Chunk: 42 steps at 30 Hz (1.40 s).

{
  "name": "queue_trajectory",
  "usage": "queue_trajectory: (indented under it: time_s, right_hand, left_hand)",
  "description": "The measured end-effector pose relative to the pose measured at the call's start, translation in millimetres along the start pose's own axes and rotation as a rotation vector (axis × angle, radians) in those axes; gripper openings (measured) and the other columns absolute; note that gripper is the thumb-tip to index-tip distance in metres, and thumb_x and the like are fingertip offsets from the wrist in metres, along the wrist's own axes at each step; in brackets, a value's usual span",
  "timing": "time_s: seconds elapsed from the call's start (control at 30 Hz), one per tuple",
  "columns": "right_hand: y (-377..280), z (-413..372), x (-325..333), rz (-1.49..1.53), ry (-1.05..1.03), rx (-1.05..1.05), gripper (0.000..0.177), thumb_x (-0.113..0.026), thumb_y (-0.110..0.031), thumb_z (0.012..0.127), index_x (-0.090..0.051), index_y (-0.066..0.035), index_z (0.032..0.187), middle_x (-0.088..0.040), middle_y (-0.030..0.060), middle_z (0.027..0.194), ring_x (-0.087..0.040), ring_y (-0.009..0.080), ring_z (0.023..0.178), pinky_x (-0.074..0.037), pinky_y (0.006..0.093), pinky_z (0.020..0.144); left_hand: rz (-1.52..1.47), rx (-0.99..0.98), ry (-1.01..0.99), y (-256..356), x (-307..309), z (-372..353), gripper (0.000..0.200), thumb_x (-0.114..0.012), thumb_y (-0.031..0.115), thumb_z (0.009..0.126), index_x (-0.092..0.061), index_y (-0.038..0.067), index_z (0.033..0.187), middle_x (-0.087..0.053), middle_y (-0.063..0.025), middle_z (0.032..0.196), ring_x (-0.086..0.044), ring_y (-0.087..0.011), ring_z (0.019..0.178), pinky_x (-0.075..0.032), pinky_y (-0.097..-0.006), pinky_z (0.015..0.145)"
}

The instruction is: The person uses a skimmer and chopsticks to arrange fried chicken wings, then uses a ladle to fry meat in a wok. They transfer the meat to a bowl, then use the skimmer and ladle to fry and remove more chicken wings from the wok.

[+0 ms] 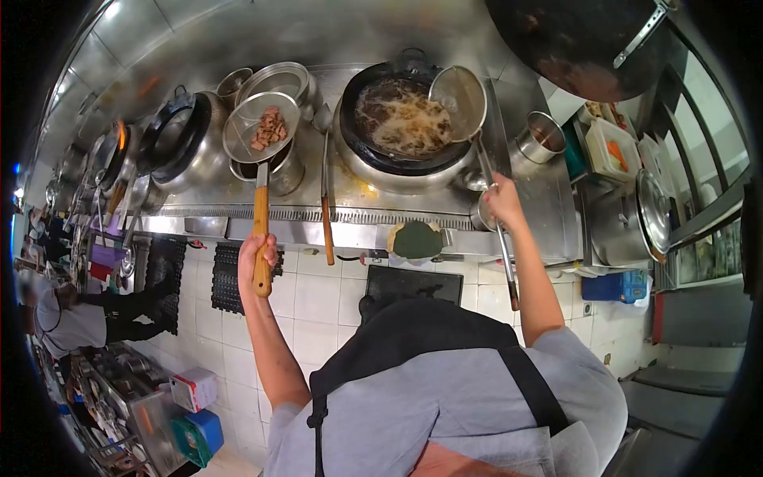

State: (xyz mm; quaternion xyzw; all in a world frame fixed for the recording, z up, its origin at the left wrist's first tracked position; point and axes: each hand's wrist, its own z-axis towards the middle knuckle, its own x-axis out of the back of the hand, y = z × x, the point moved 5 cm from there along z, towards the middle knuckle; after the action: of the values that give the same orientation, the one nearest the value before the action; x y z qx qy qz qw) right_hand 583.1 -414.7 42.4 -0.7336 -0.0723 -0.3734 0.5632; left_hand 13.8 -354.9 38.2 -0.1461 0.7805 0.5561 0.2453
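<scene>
My left hand (256,261) is wrapped round the wooden handle of a strainer (238,131). Small brown pieces of meat (269,129) lie in its bowl, which is above a metal pot (288,173). In my right hand (504,200) is the long metal handle of a mesh skimmer (459,99). The skimmer's bowl is tilted at the right rim of a black wok (350,131). Bubbling, foamy brownish liquid (404,119) fills the wok. Between my hands, a ladle (324,171) with a wooden handle rests across the stove's front edge.
Another wok (159,147) sits on a burner to the left. A metal container (540,143) stands at the right, near a lidded stockpot (616,226). A green-and-beige cloth (417,240) is at the stove's front edge. Another person (75,322) is at far left.
</scene>
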Motion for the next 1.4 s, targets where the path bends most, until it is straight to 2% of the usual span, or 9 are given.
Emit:
queue_trajectory:
  time_s: [0.1,0.3,0.4,0.5,0.57,0.7,1.03,1.13,1.4]
  right_hand:
    - [-19,-36,-21,0.489,-0.096,-0.216,0.058,-0.042,0.005,0.091,-0.033,0.000,0.148,-0.055,0.0072,0.075,-0.043,0.0097,0.043,-0.032,0.0269,0.034]
    - [-27,-61,-12,0.892,-0.280,-0.248,0.035,-0.044,0.002,0.094,-0.045,0.001,0.129,-0.055,0.0054,0.077,-0.037,0.0058,0.042,-0.029,0.0231,0.033]
    - [-26,-64,0,0.886,-0.350,-0.228,0.034,-0.046,0.001,0.096,-0.045,0.001,0.130,-0.055,0.0050,0.076,-0.036,0.0044,0.042,-0.028,0.0220,0.033]
    - [-35,-61,7,0.797,-0.425,-0.206,0.046,-0.047,0.000,0.096,-0.040,0.001,0.141,-0.056,0.0047,0.074,-0.037,0.0042,0.040,-0.029,0.0217,0.032]
    - [-40,-55,7,0.735,-0.479,-0.175,0.049,-0.047,0.000,0.096,-0.038,0.000,0.144,-0.056,0.0045,0.073,-0.037,0.0042,0.039,-0.029,0.0216,0.032]
    - [-58,-40,3,0.516,-0.510,-0.140,0.050,-0.047,0.002,0.095,-0.040,0.000,0.144,-0.056,0.0041,0.073,-0.037,0.0041,0.039,-0.029,0.0210,0.032]
    - [-44,-28,40,0.400,-0.337,-0.180,0.051,-0.047,0.002,0.095,-0.039,0.001,0.145,-0.057,0.0052,0.072,-0.036,0.0055,0.038,-0.028,0.0227,0.032]
    - [-29,-28,55,0.414,-0.310,-0.205,0.051,-0.050,0.001,0.094,-0.041,-0.001,0.145,-0.059,0.0058,0.073,-0.037,0.0056,0.038,-0.027,0.0221,0.032]
    - [-19,-12,102,0.249,-0.281,-0.115,0.048,-0.052,-0.001,0.096,-0.044,-0.001,0.143,-0.060,0.0065,0.072,-0.037,0.0046,0.038,-0.028,0.0219,0.032]
  left_hand:
    - [-0.047,0.032,0.035,-16,21,11,0.016,-0.055,0.017,0.095,-0.048,0.004,0.101,-0.056,-0.0084,0.086,-0.050,-0.0088,0.057,-0.044,-0.0213,0.047]
    - [-0.343,0.042,0.127,-51,59,7,0.037,-0.053,0.033,0.100,-0.056,-0.001,0.115,-0.065,-0.0134,0.099,-0.061,-0.0155,0.068,-0.057,-0.0239,0.057]
    - [-0.389,-0.040,0.223,-74,55,-13,0.040,-0.052,0.034,0.100,-0.057,-0.003,0.114,-0.066,-0.0129,0.097,-0.063,-0.0157,0.072,-0.058,-0.0249,0.058]
    - [-0.462,0.234,-0.106,-167,91,-20,0.041,-0.048,0.034,0.102,-0.058,-0.002,0.119,-0.066,-0.0086,0.088,-0.062,-0.0142,0.065,-0.055,-0.0243,0.056]
    - [-0.200,0.382,-0.094,-218,78,-37,0.041,-0.048,0.035,0.102,-0.060,-0.001,0.119,-0.066,-0.0077,0.080,-0.059,-0.0133,0.058,-0.048,-0.0250,0.049]
    - [-0.072,0.737,-0.070,-299,27,-54,0.028,-0.056,0.025,0.098,-0.064,0.004,0.114,-0.072,-0.0108,0.087,-0.070,-0.0166,0.067,-0.060,-0.0284,0.062]
    - [-0.405,0.902,0.070,-535,-80,31,0.033,-0.050,0.016,0.100,-0.043,-0.010,0.120,-0.059,-0.0366,0.111,-0.062,-0.0493,0.104,-0.055,-0.0570,0.090]
    - [-0.665,0.837,0.160,-574,-118,49,0.034,-0.049,0.016,0.100,-0.040,-0.009,0.121,-0.057,-0.0369,0.111,-0.058,-0.0508,0.113,-0.050,-0.0603,0.096]
    - [-1.087,0.594,0.424,-640,-120,72,0.023,-0.065,0.023,0.093,-0.064,0.004,0.104,-0.066,-0.0126,0.102,-0.063,-0.0283,0.090,-0.055,-0.0444,0.082]
